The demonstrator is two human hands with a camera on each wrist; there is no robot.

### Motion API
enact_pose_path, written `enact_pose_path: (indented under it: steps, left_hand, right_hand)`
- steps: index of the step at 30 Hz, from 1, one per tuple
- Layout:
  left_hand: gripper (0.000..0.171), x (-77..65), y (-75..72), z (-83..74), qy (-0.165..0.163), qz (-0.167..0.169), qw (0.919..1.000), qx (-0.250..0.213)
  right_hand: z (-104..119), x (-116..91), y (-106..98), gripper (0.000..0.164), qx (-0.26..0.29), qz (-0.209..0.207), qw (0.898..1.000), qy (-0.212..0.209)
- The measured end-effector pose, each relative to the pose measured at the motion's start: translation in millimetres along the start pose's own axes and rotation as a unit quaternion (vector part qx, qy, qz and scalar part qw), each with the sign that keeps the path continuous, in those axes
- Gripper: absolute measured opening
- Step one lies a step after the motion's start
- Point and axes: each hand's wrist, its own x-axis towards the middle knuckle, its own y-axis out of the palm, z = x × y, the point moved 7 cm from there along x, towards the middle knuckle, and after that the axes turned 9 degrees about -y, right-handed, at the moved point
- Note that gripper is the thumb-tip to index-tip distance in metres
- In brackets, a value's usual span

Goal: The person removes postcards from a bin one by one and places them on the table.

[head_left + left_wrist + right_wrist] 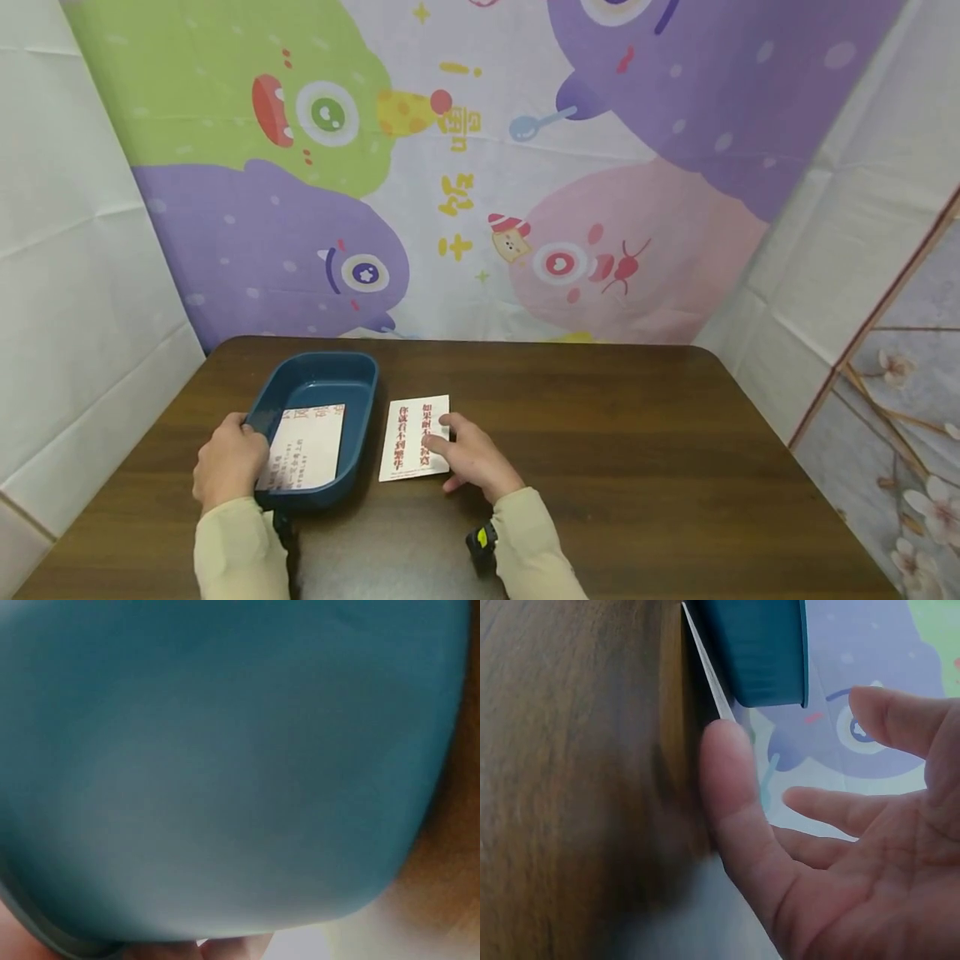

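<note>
A deep blue tray (357,421) with rounded corners stands on the left of the table. My left hand (231,460) grips its left rim; in the left wrist view the outer wall of the tray (240,780) fills most of the picture. Inside lies a white card (318,442) with red and dark print. To the right of the tray is another white card (401,450) with red characters. Over that card's right edge is my right hand (480,460). In the right wrist view its fingers are spread, and one fingertip (727,750) meets the card's edge (709,671).
The brown wooden table (637,467) extends to the right of both hands. Behind it hangs a cartoon-printed cloth (450,292), with white sheets (97,275) at the left side. A black wrist device (482,540) sits by the right sleeve.
</note>
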Motion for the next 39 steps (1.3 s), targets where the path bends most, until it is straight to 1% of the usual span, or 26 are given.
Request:
enact_pose_path:
  steps: [9,14,20,25,32,39]
  left_hand:
    - [0.051,0.1,-1.8,-2.0,0.004,-0.005,1.0000,-0.002]
    - [0.050,0.6,-3.0,-2.1,0.005,-0.008,1.0000,-0.002]
    - [0.051,1.1,-2.4,1.3,0.006,0.000,1.0000,0.002]
    - [0.051,0.7,-2.0,1.5,0.006,0.003,1.0000,0.003]
    - [0.051,-0.7,-1.1,-0.3,0.006,-0.001,1.0000,-0.006]
    - [0.051,-2.2,-2.2,-0.7,0.008,0.000,1.0000,-0.005]
  right_hand:
    - [5.6,0.3,-1.0,0.057,-0.030,0.013,0.999,-0.003]
    - [7.2,0.4,-1.4,0.058,-0.031,0.015,0.999,0.002]
    - [7.1,0.2,-1.5,0.059,-0.033,0.017,0.999,0.003]
    - [5.9,-0.2,-1.2,0.059,-0.030,0.016,0.999,-0.003]
    - [3.2,0.3,-0.9,0.056,-0.034,0.019,0.999,-0.005]
    - [1.0,0.0,1.0,0.052,-0.045,0.018,0.999,-0.009]
